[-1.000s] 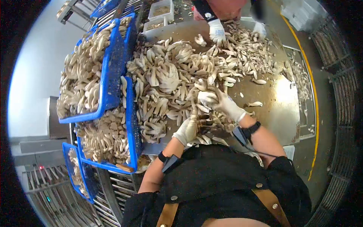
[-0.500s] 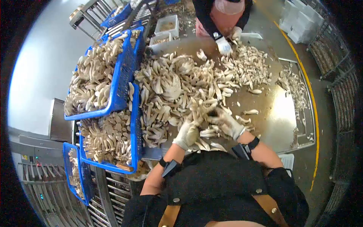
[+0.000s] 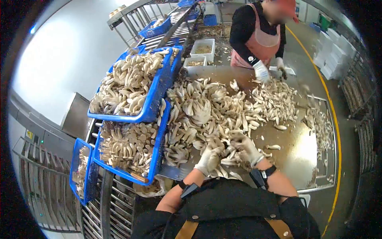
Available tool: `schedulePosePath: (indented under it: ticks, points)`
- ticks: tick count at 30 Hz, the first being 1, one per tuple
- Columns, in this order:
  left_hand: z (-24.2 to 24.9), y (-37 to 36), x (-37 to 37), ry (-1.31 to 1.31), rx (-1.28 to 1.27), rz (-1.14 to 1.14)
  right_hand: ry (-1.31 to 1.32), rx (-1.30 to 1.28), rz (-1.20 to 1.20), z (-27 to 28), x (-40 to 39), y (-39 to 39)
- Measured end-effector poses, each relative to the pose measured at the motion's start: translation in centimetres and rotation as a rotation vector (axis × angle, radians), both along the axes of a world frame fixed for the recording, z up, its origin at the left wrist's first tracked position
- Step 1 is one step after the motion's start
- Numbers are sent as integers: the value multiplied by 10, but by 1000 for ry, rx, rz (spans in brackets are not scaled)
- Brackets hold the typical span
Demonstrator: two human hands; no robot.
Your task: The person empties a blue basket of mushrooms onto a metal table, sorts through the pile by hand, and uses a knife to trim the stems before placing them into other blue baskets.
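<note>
A heap of pale mushrooms with brownish caps covers the left and middle of the metal table. At the heap's near edge, my gloved left hand is closed around a mushroom cluster, mostly hidden by the fingers. Close beside it on the right, my gloved right hand reaches in among the mushrooms. Its dirty fingertips are blurred, and I cannot make out whether they grip anything. Loose mushrooms lie under and between both hands.
Blue crates full of mushrooms are stacked on the left by a roller conveyor. Across the table a co-worker in a pink apron handles a pile of small mushrooms. White tubs stand beyond the table.
The view has tilted up and shifted, showing more of the co-worker. My hands stay at the heap's near edge; the left has turned over the cluster. The co-worker's hands have moved apart.
</note>
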State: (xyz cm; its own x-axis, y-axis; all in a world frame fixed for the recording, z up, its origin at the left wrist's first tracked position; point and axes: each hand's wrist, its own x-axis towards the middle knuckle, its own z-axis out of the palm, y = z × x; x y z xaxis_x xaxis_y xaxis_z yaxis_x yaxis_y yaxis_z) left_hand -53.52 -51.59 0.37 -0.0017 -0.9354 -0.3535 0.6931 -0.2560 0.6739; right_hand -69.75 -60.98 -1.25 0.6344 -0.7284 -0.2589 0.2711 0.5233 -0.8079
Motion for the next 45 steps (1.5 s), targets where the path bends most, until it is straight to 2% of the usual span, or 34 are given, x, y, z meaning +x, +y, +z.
schedulePosePath:
  ticks: [1, 3, 4, 5, 6, 8, 10, 11, 12, 13, 15, 16, 17, 19, 20, 21, 23, 25, 26, 28, 29, 30, 31, 32, 33, 34, 35, 37, 38, 39, 40, 42, 44, 45]
  points:
    - [27, 0, -5, 233, -86, 138, 108, -67, 40, 1, -1, -7]
    - [-16, -1, -5, -24, -44, -42, 207, -252, 99, -17, -2, -8]
    - [-42, -4, -8, -151, -18, -124, 171, -193, 33, -34, -1, -3]
    - [-23, -10, -16, -77, -148, -207, 132, -138, -34, -33, 4, 5]
    - [-2, -2, -22, -113, -75, 5, 112, -291, -65, -25, -5, 5]
    - [-38, -11, 1, -291, 78, -34, 53, -140, -30, -6, -6, -3]
    - [26, 1, 6, -365, 204, -358, 127, -102, 75, -5, -5, -8]
    - [-22, -12, 0, -1109, -342, -384, 222, -147, 172, -12, -2, -10]
    - [-71, -24, -3, -1856, -883, -411, 347, -495, 186, -33, -5, -23]
    - [-89, -23, -12, -1926, -924, -402, 233, -300, 242, 0, -6, -16]
    - [-87, -30, -31, -1302, -425, -479, 80, -209, 249, 3, -10, -20]
    - [-84, -28, -33, -1052, -238, -463, 147, -252, 211, 6, -5, -18]
    - [-86, -27, -33, -945, -152, -453, 285, -383, 313, -56, -18, -43]
    - [-91, -30, -22, -824, -52, -399, 385, -368, 376, -59, -8, -48]
    - [-42, -15, -11, -546, 155, -248, 329, -327, 398, -67, -2, -62]
    - [-56, -14, 2, -694, 176, -282, 446, -292, 275, -38, 10, -48]
    - [-63, -8, 33, -987, 232, -361, 499, -322, 291, -5, 3, -40]
    - [-44, 29, 42, -1278, -95, -199, 689, -414, 377, 37, -22, -37]
    - [-25, 49, 47, -1440, -238, -94, 833, -615, 471, 42, -48, -46]
    - [-36, 58, 40, -1924, -559, -229, 1064, -763, 591, 22, -98, -46]
    - [-53, 50, 35, -1923, -638, -441, 1156, -631, 678, 36, -94, -30]
    - [-75, 38, 28, -1928, -704, -647, 1123, -765, 668, 21, -92, -16]
    - [-96, 19, 23, -1979, -666, -613, 1093, -901, 650, 6, -91, -2]
    - [-91, 0, 20, -2064, -684, -506, 932, -1304, 510, -36, -95, 4]
    - [-92, -18, 18, -2063, -594, -460, 860, -1117, 522, -33, -92, 1]
    - [-93, -32, 17, -2058, -500, -423, 738, -650, 575, -16, -87, -4]
    - [-93, -45, 16, -2022, -392, -528, 662, -194, 529, 0, -81, -9]
    - [-88, -54, 12, -1880, -356, -531, 489, -125, 422, -18, -114, -20]
    - [-69, -50, 3, -1791, -398, -509, 402, 12, 257, -20, -116, -24]
    - [-49, -46, -6, -1701, -438, -490, 425, 126, 216, -12, -134, -22]
    - [-45, -44, -16, -1555, -550, -426, 437, 146, 212, -8, -138, -19]
    - [-33, -36, -42, -1352, -418, -608, 332, 74, 196, -31, -144, -19]
    - [-62, -41, -62, -235, -137, -436, 394, -243, 300, 17, -109, -16]
    - [-54, -43, -58, -171, -17, -393, 441, -366, 301, 12, -100, -19]
